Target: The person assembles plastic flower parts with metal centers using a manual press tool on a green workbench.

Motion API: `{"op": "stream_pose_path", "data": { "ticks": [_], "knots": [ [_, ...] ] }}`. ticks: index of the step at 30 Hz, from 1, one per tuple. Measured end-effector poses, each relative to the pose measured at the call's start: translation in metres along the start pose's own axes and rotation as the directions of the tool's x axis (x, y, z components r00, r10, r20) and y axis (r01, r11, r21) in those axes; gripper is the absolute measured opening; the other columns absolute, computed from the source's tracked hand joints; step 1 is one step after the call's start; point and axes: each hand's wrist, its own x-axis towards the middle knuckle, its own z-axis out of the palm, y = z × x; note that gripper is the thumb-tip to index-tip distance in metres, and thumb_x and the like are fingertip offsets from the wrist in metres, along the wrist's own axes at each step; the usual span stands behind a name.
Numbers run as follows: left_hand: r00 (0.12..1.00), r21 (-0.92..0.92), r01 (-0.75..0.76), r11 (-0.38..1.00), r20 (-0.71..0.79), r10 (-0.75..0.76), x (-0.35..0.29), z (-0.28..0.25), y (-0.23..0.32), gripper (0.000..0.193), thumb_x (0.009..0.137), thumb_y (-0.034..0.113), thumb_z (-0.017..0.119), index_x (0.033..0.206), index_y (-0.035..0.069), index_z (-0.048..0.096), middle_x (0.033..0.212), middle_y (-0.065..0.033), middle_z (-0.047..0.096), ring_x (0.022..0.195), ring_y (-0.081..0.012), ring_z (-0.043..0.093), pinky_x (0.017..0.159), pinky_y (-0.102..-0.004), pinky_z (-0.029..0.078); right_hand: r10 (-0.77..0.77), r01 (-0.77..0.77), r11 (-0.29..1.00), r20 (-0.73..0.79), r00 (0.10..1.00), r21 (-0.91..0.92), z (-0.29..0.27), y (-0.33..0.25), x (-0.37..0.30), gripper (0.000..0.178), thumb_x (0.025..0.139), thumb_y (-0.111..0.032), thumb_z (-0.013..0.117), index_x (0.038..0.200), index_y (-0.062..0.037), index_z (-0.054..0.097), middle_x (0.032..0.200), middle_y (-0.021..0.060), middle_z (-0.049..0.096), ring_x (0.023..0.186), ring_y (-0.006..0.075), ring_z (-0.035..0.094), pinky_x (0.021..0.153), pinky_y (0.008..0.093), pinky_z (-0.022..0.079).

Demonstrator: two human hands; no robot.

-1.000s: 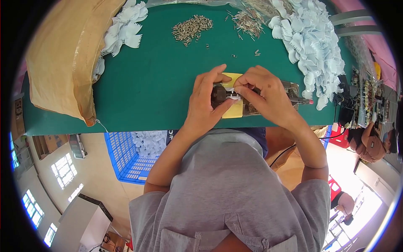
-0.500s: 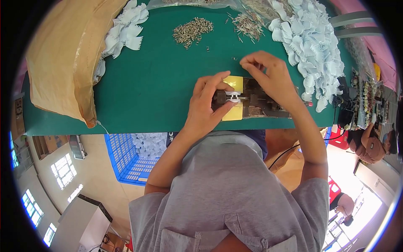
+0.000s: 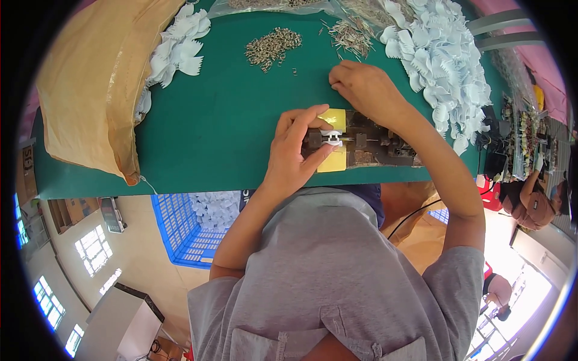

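Note:
My left hand [image 3: 294, 146] is closed around a small white plastic claw clip [image 3: 332, 138], thumb on its near side and fingers on its far side. The clip sits at the left end of a dark metal jig [image 3: 376, 144], over a yellow plate [image 3: 333, 162]. Thin metal shows just right of the clip. Beyond the jig, my right hand [image 3: 361, 87] is low over the green table with thumb and fingertips pinched together. Whatever is between those fingertips is hidden.
Small metal springs [image 3: 274, 48] and thin metal pins [image 3: 352, 39] lie in heaps at the back. White toothed clip halves [image 3: 445, 66] are piled on the right. A brown paper sack [image 3: 90, 90] stands left. Below the table edge is a blue basket [image 3: 180, 231] of white pieces.
My right hand has moved left and slightly away from me, over the spot where a small loose metal piece lay; that piece no longer shows. My left hand keeps its hold.

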Motion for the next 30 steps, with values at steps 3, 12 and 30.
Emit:
{"op": "stream_pose_path", "data": {
  "ticks": [3, 12, 30],
  "knots": [
    [1.0, 0.001, 0.008, 1.0, -0.003, -0.008, 0.001, 0.0, 0.001, 0.068, 0.084, 0.004, 0.084, 0.146, 0.007, 0.057, 0.113, -0.0055, 0.074, 0.119, -0.0247, 0.057, 0.091, -0.0368, 0.055, 0.162, -0.186, 0.886, 0.091, 0.983, 0.424, -0.025, -0.01, -0.014, 0.008, 0.097, -0.008, 0.069, 0.102, -0.0033, 0.071, 0.089, 0.0094, 0.067, 0.08, 0.0247, 0.066, 0.074, 0.0366, 0.054],
    [1.0, -0.016, 0.023, 1.0, -0.006, -0.024, -0.001, 0.0, 0.0, 0.07, 0.083, 0.001, 0.084, 0.147, 0.007, 0.055, 0.116, -0.0075, 0.073, 0.118, -0.0256, 0.059, 0.099, -0.0375, 0.05, 0.022, -0.077, 0.916, 0.143, 0.99, 0.393, -0.051, -0.061, -0.043, 0.008, 0.095, -0.009, 0.069, 0.099, -0.0051, 0.063, 0.088, 0.0095, 0.06, 0.085, 0.0291, 0.061, 0.074, 0.0405, 0.05],
    [1.0, -0.023, 0.018, 1.0, -0.018, -0.019, -0.001, 0.001, -0.002, 0.071, 0.083, 0.003, 0.084, 0.147, 0.008, 0.055, 0.114, -0.0061, 0.074, 0.118, -0.0255, 0.058, 0.096, -0.0379, 0.053, 0.11, -0.04, 0.932, -0.178, 0.978, 0.36, -0.02, -0.073, -0.063, 0.009, 0.087, -0.007, 0.078, 0.093, -0.0086, 0.071, 0.086, 0.0045, 0.067, 0.083, 0.0273, 0.062, 0.074, 0.0406, 0.049]
  ]
}}
